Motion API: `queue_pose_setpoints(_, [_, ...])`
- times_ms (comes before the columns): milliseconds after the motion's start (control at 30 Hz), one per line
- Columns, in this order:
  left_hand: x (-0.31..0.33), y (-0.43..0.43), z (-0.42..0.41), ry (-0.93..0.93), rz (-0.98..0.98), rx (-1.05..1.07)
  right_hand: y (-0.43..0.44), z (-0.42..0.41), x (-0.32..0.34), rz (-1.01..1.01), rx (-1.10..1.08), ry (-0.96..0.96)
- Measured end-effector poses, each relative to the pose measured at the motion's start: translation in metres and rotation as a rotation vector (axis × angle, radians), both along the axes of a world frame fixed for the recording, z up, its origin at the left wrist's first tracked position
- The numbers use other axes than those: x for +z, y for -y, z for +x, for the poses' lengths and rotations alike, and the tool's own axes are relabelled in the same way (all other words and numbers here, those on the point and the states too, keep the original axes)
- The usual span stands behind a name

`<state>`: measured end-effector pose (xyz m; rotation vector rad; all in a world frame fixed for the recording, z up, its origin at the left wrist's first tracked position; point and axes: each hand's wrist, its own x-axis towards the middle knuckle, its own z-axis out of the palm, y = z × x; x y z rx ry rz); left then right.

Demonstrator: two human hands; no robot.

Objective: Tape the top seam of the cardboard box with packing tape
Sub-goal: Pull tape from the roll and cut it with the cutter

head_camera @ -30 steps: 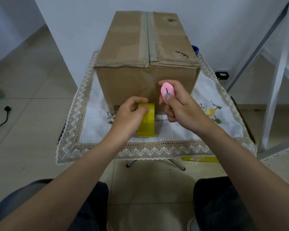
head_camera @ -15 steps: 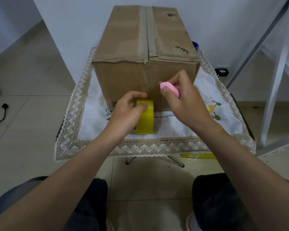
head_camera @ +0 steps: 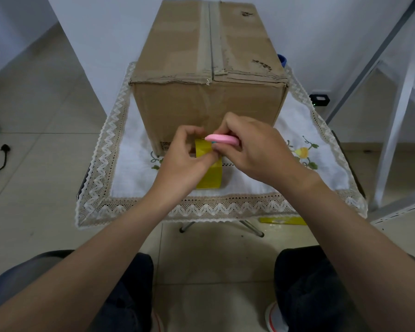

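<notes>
A brown cardboard box (head_camera: 177, 44) stands on a small table, with clear tape running along its top seam (head_camera: 210, 34). In front of the box's near face, my left hand (head_camera: 185, 159) grips a yellow roll of packing tape (head_camera: 210, 174) held upright on the cloth. My right hand (head_camera: 252, 149) holds a small pink cutter (head_camera: 222, 139) flat, its tip touching the top of the roll where the tape leaves it. Both hands are close together, almost touching.
A white embroidered cloth with a lace border (head_camera: 101, 164) covers the table. A yellow strip (head_camera: 283, 220) hangs at the table's front right edge. A white metal frame (head_camera: 393, 130) stands at the right. A black plug (head_camera: 4, 147) lies on the tiled floor at left.
My right hand has turned the pink cutter from upright to flat and lowered it leftward onto the tape at the roll. My left hand has kept its hold on the roll.
</notes>
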<state>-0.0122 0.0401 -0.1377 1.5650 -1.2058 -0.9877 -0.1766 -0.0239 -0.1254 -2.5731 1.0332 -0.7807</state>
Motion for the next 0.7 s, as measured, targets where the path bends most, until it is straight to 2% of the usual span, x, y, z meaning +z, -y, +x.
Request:
queue_pose_setpoints(200, [0.0, -0.006, -0.001, 0.094, -0.002, -0.035, 0.001, 0.006, 0.001, -0.035, -0.024, -0.081])
queue_pose_setpoints(700, [0.002, -0.006, -0.001, 0.087, -0.021, -0.029, -0.004, 0.018, 0.012, -0.124, -0.064, -0.143])
